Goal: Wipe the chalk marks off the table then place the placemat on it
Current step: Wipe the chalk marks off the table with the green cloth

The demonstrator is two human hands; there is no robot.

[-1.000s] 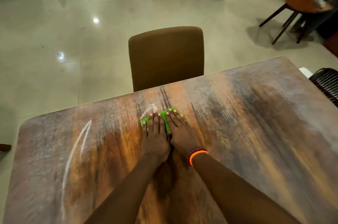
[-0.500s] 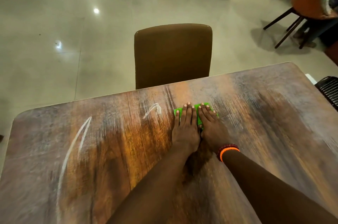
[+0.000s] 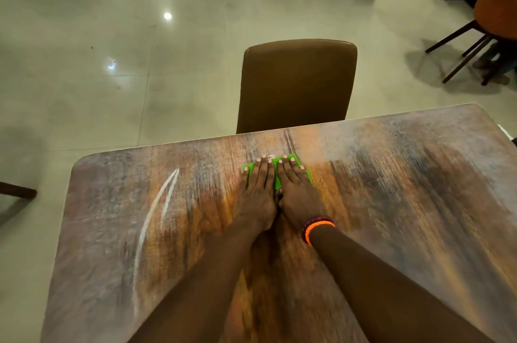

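Your left hand (image 3: pixel 258 188) and right hand (image 3: pixel 296 191) lie flat side by side, fingers straight, pressing the green cloth (image 3: pixel 277 174) onto the table (image 3: pixel 405 188) near its far edge. The cloth shows only around your fingertips. A long chalk mark (image 3: pixel 152 219) lies well to the left, and a chair (image 3: pixel 296 85) stands just beyond the far edge.

Green cloth (image 3: pixel 277 174) flat on table (image 3: pixel 405 202); chalk arcs (image 3: pixel 156 211) leftward.

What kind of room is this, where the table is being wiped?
Probably a home dining area. A large wood-look table has a padded brown chair pushed up to its far edge, another chair stands off to the right, and the tiled floor is glossy.
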